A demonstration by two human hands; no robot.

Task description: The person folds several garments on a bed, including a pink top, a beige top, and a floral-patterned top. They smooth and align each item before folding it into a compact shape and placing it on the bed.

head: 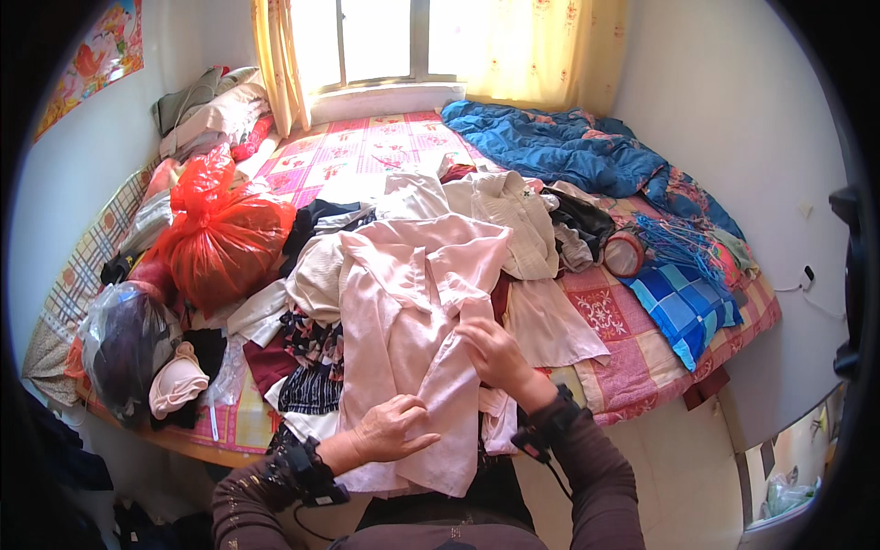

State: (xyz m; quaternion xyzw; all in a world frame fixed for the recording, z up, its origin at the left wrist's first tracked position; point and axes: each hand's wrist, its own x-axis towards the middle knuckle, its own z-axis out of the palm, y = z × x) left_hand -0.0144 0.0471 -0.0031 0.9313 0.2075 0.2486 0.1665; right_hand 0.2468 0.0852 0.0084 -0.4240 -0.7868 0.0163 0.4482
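Note:
A pale pink blouse [392,344] lies spread over a heap of clothes at the bed's near edge, its collar away from me and its hem hanging towards my lap. My left hand [395,430] rests on the lower part of the blouse, palm down, fingers apart. My right hand [485,347] is at the blouse's right front, fingers bent against the cloth near a folded sleeve; whether they pinch it is unclear. Beyond the collar lie a cream jacket [515,220] and a white garment [412,196]. A floral dark garment [316,344] shows to the left of the blouse.
A tied red plastic bag [220,240] and a clear bag [127,350] with dark contents stand on the left. At the right are a blue checked pillow [684,302], blue cords [677,240] and a blue quilt [564,148]. Folded bedding [213,120] is piled at the back left.

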